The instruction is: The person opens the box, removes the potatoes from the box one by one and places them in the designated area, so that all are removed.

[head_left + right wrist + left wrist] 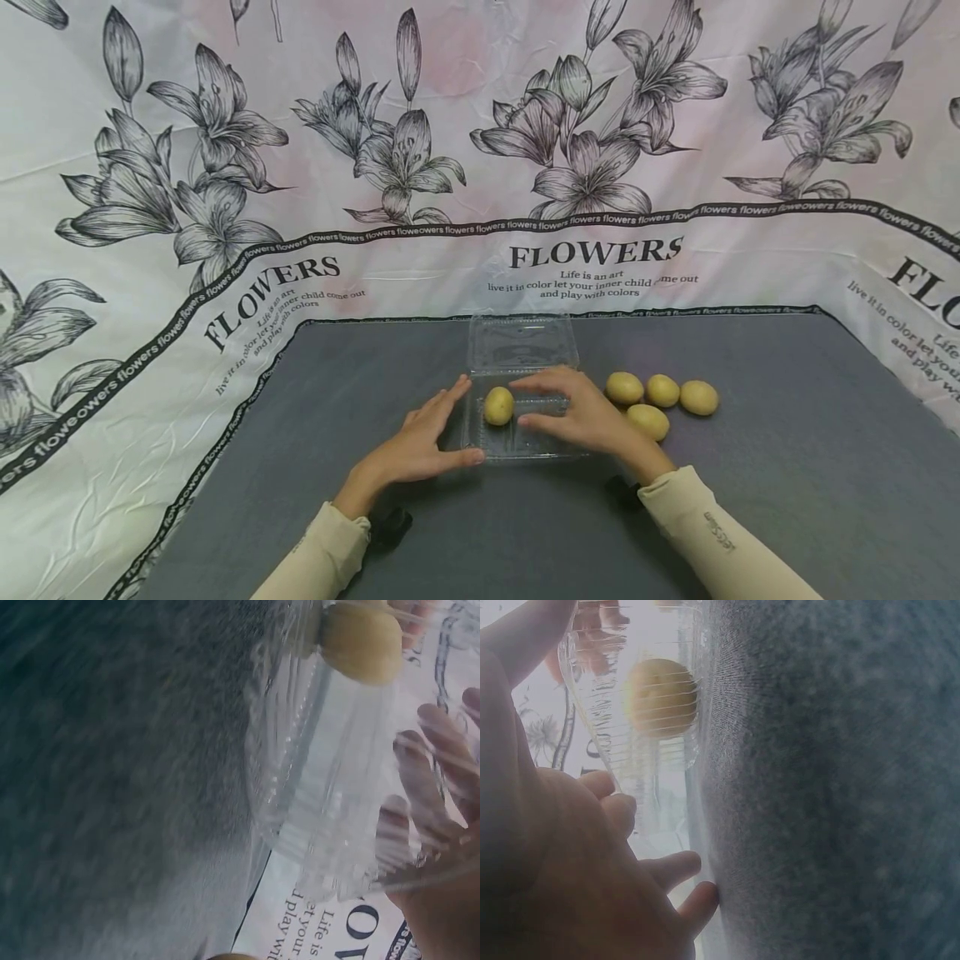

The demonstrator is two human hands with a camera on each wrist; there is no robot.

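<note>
A clear plastic clamshell box (551,452) lies on the grey table with its lid (521,343) tipped back. One yellow potato (498,406) sits in the left part of the box; it also shows through the ribbed wall in both wrist views. My left hand (420,442) is at the box's left side, fingers extended and thumb by the front left corner. Over the right part of the box is my right hand (585,417), thumb and fingers spread apart, holding nothing, a little right of the potato. Its fingers (412,769) appear through the plastic in the right wrist view.
Right of the box lie several loose potatoes: one at the left (624,388), one in the middle (662,390), one at the right (699,397) and one nearer (648,422), partly behind my right wrist. A flower-printed cloth (420,271) hangs behind the table.
</note>
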